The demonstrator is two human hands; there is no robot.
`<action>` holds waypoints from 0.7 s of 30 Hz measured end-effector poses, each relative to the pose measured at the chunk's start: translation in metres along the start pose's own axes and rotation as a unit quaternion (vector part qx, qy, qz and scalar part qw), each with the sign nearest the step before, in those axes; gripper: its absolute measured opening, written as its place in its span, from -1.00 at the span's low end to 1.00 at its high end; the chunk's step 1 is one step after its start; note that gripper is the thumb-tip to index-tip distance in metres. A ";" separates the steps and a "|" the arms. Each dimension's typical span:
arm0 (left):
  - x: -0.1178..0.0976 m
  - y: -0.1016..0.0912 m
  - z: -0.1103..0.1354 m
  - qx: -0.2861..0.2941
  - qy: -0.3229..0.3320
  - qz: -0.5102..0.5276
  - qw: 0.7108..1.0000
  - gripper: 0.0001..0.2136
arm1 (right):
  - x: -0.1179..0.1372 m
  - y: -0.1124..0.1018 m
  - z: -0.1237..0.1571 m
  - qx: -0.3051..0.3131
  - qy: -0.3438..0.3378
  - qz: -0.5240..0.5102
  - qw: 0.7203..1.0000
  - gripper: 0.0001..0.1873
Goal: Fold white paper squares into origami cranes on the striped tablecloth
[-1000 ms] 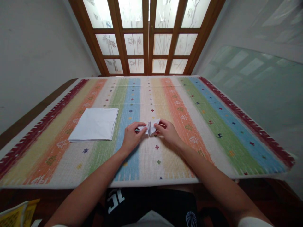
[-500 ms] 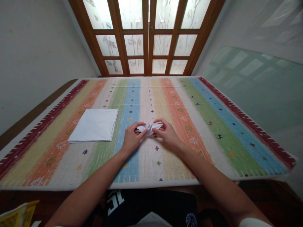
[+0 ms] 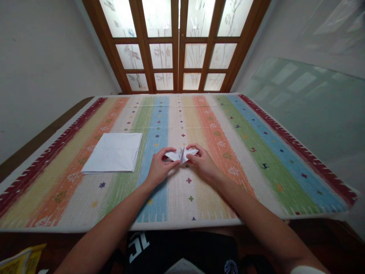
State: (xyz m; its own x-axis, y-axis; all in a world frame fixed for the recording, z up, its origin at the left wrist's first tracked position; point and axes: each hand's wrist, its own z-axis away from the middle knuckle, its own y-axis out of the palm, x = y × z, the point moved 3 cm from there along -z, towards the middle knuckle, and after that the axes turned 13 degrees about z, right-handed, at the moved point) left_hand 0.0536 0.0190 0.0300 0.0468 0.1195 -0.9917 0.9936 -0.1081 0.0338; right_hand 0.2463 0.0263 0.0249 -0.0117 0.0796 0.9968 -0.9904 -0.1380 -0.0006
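Observation:
A small folded white paper piece [image 3: 181, 155] with pointed ends and a raised centre crease sits on the striped cloth, held between both hands. My left hand [image 3: 161, 165] pinches its left side with thumb and fingers. My right hand [image 3: 203, 161] grips its right side, with the fingers curled over the top. Part of the paper's underside is hidden by my fingers. To the left of my left hand lies a neat stack of white paper sheets [image 3: 113, 153], untouched.
A woven cloth [image 3: 182, 205] with coloured stripes and small motifs covers the table. Frosted-glass wooden doors [image 3: 176, 45] stand beyond its far edge. A yellow packet [image 3: 19, 262] lies low at the left, below the near edge, beside my black shorts [image 3: 182, 251].
The folded paper has spread wider sideways, its pointed ends now reaching further out. My hands have shifted their grip slightly. The view has tilted a little.

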 end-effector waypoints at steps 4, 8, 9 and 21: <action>-0.001 -0.004 -0.002 -0.024 -0.024 0.013 0.999 -0.70 | -0.001 -0.003 -0.001 -0.003 0.018 -0.016 1.000 -0.53; 0.000 -0.007 -0.004 -0.028 -0.021 -0.001 0.999 -0.72 | -0.005 -0.006 -0.004 -0.016 0.035 -0.025 0.999 -0.49; 0.000 -0.007 -0.004 -0.026 -0.017 -0.010 0.999 -0.74 | -0.007 -0.005 -0.005 -0.017 0.037 -0.026 0.999 -0.49; 0.001 0.002 -0.001 0.038 0.019 -0.073 0.996 -0.78 | -0.001 0.000 0.002 -0.003 0.027 0.016 1.000 -0.60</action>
State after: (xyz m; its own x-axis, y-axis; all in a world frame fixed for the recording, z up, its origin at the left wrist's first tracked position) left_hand 0.0553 0.0195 0.0292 -0.0926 0.1762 -0.9800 0.9795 -0.1606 -0.1215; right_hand 0.2466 0.0248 0.0238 -0.0500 0.1284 0.9905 -0.9902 -0.1359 -0.0323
